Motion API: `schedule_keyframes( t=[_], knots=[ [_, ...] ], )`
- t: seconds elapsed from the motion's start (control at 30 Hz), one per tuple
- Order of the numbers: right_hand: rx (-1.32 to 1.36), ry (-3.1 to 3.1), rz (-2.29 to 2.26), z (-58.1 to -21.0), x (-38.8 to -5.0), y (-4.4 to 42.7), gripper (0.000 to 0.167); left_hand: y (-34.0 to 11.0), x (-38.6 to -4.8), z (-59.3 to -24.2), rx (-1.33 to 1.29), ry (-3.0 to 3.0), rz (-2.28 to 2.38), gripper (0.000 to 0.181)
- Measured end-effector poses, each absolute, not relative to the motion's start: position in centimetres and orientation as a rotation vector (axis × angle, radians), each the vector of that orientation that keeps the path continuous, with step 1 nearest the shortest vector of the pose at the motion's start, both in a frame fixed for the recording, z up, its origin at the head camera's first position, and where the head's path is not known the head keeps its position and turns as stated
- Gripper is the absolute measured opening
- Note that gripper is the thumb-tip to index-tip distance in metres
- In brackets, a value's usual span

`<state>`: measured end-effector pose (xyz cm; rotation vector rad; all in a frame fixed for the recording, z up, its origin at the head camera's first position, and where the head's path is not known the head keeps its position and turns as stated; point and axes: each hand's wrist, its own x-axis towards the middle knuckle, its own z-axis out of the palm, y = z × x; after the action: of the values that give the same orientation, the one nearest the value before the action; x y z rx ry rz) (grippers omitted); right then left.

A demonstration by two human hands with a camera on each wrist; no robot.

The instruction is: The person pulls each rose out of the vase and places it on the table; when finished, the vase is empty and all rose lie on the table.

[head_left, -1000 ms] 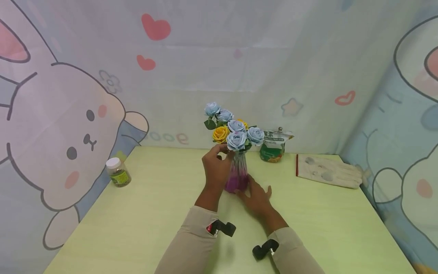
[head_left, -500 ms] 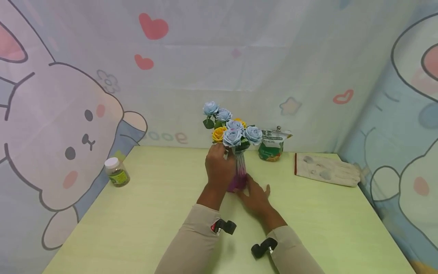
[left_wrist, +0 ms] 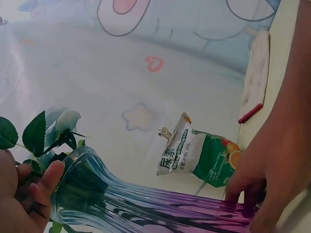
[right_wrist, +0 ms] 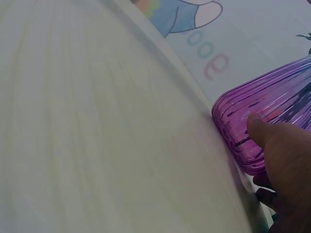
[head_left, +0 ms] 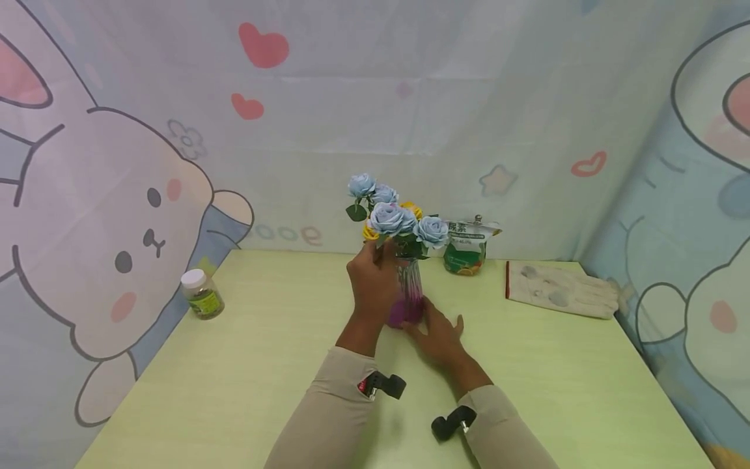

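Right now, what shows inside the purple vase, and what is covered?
Dark, stem-like streaks show through the ribbed vase. In the head view, the left hand covers part of its upper half and the right hand part of its base, hiding the inside there.

Pale yellow-green tabletop (head_left: 246, 371), cartoon-printed backdrop (head_left: 363, 124), pinkish-red hearts (head_left: 263, 47), big rabbit (head_left: 99, 221) at left

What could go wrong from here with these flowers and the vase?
The tall, ribbed, see-through vase with a purple base might tip if the right-hand grip low on it slackens, since the pale blue and yellow ruffled roses sit high. They crowd together too, so the left-hand grip, just below them, could drag neighbours along when moving one.
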<state>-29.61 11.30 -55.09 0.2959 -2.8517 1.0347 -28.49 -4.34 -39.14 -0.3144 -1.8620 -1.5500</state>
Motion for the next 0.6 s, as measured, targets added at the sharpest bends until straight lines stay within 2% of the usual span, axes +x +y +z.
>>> schedule_keyframes(
  t=[0.13, 0.23, 0.47, 0.6],
  knots=[
    [0.288, -2.855, 1.040, -55.24, -29.64, 11.30, 0.090, -4.59, -28.54, -39.18, -0.271, -1.942, -1.546, 0.041],
    [0.286, -2.861, 1.047, -55.19, -29.74, 11.27, 0.090, -4.81, -28.51, -39.11, -0.299, -1.992, -1.530, 0.040],
    [0.292, -2.861, 1.056, -55.20, -29.68, 11.39, 0.091, -5.27, -28.48, -39.67, -0.395, -1.995, -1.447, 0.014],
    [0.301, -2.845, 1.060, -55.16, -29.63, 11.41, 0.091, -5.13, -28.51, -39.67, -0.355, -1.859, -1.462, 0.011]
  ],
)
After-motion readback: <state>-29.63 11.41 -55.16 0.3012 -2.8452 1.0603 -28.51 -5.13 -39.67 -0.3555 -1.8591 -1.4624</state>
